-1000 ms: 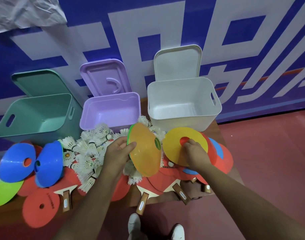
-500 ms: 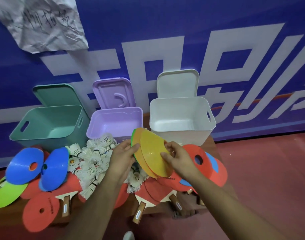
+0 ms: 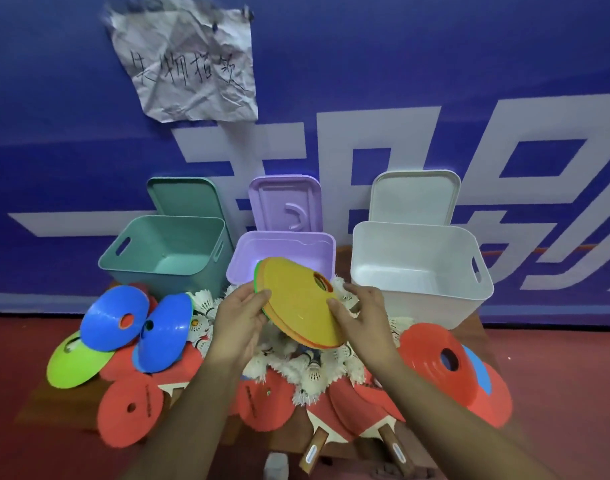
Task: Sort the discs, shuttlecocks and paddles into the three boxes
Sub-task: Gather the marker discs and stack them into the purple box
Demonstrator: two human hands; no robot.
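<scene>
Holds a nested stack of discs, yellow on top, tilted in the air just in front of the purple box. Pinches its left rim with the left hand, thumb on top; clasps its right rim with the right hand, thumb on the yellow face. Probably grips from both sides to keep the loose stack together for dropping into one box.

Flanks the purple box with a green box at left and a white box at right. Keeps the lids propped upright behind, for free access from above. Shows nothing inside the green and white; hides part of the purple floor behind the stack. Leaves shuttlecocks, paddles and blue discs heaped in front of the purple box.
</scene>
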